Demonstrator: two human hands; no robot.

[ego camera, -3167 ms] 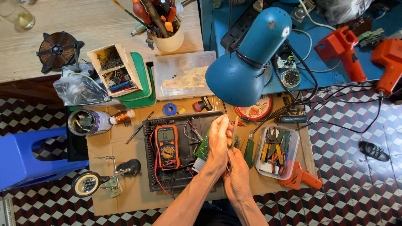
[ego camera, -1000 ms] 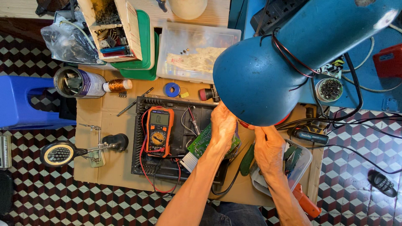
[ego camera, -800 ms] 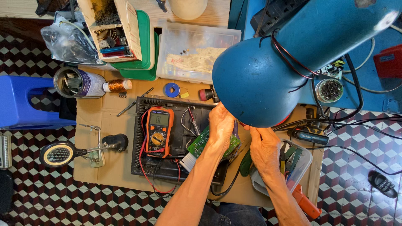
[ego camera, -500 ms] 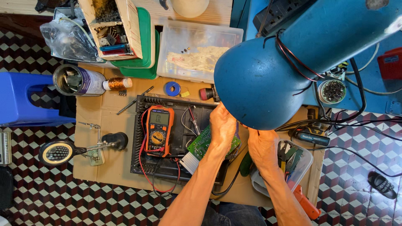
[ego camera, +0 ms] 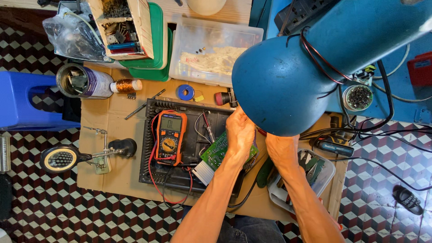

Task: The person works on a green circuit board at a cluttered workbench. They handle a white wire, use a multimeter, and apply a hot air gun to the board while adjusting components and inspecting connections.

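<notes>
Left hand [ego camera: 240, 132] rested, fingers curled, on the green rectangular circuit board [ego camera: 217, 150] atop the black tray [ego camera: 189, 177]; right hand [ego camera: 281, 150] lay beside, fingers hidden beneath the blue lamp shade [ego camera: 283, 85].

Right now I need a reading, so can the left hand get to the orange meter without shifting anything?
Probably yes. The left hand rests on the green circuit board, and the orange meter lies just to its left on the black tray. Only thin loose wires lie between them.
</notes>
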